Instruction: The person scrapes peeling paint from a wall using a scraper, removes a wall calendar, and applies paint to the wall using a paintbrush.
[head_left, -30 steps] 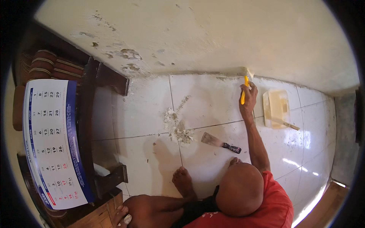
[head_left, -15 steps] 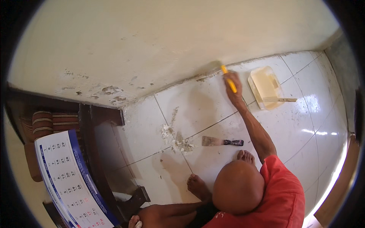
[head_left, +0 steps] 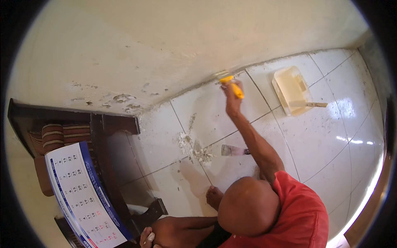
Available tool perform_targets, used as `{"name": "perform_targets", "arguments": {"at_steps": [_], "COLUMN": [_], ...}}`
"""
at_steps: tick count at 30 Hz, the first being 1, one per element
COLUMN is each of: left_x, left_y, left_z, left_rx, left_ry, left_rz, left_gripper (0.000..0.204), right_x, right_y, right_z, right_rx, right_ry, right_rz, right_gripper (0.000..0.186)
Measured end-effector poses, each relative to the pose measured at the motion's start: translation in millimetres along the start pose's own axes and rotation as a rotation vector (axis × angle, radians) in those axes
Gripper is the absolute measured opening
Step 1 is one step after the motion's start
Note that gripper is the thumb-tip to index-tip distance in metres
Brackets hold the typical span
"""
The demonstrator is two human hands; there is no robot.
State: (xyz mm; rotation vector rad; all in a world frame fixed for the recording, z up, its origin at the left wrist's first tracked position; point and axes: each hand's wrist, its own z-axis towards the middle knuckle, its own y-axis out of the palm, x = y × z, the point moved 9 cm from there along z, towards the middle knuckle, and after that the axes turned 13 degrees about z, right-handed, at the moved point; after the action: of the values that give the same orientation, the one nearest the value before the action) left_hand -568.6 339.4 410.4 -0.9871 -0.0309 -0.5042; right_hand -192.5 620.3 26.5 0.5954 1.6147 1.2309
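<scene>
In my right hand (head_left: 232, 93) is a paintbrush (head_left: 226, 78) with a yellow handle, my fingers closed round it. Its pale bristles touch the foot of the cream wall (head_left: 178, 41), where it meets the tiled floor. My left hand (head_left: 145, 236) is at the lower edge by my bent leg, fingers curled at a small whitish lump that I cannot make out. Right of the brush lies a cream paint tray (head_left: 278, 91) with a flat stick (head_left: 316, 104) across its near rim. A scraper (head_left: 232, 150) lies on the floor, its handle partly hidden under my right forearm.
White scrapings (head_left: 201, 155) lie on the tiles left of the scraper. Flaked patches (head_left: 124, 98) mark the wall's lower left. A dark wooden bench (head_left: 111, 124) with striped cushions stands at left, with a calendar (head_left: 80, 190) in front. My bare foot (head_left: 214, 196) rests near the scrapings.
My right hand has moved left along the wall's foot with the paintbrush, away from the tray. My forearm now covers the scraper's handle. The left hand stays by my leg.
</scene>
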Motion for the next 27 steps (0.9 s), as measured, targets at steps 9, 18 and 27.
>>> {"name": "perform_targets", "arguments": {"at_steps": [9, 18, 27], "left_x": [5, 6, -8], "left_y": [14, 27, 24], "left_z": [2, 8, 13], "left_rx": [-0.046, -0.008, -0.042], "left_ry": [0.08, 0.07, -0.006], "left_rz": [0.015, 0.01, 0.064], "left_gripper": [0.032, 0.032, 0.032], "right_x": [-73, -1, -21], "right_y": [-84, -38, -40], "right_z": [71, 26, 40], "right_rx": [0.23, -0.067, 0.03], "right_ry": [-0.332, 0.065, -0.32], "right_rz": [-0.142, -0.016, -0.336], "right_gripper": [0.026, 0.025, 0.016]}}
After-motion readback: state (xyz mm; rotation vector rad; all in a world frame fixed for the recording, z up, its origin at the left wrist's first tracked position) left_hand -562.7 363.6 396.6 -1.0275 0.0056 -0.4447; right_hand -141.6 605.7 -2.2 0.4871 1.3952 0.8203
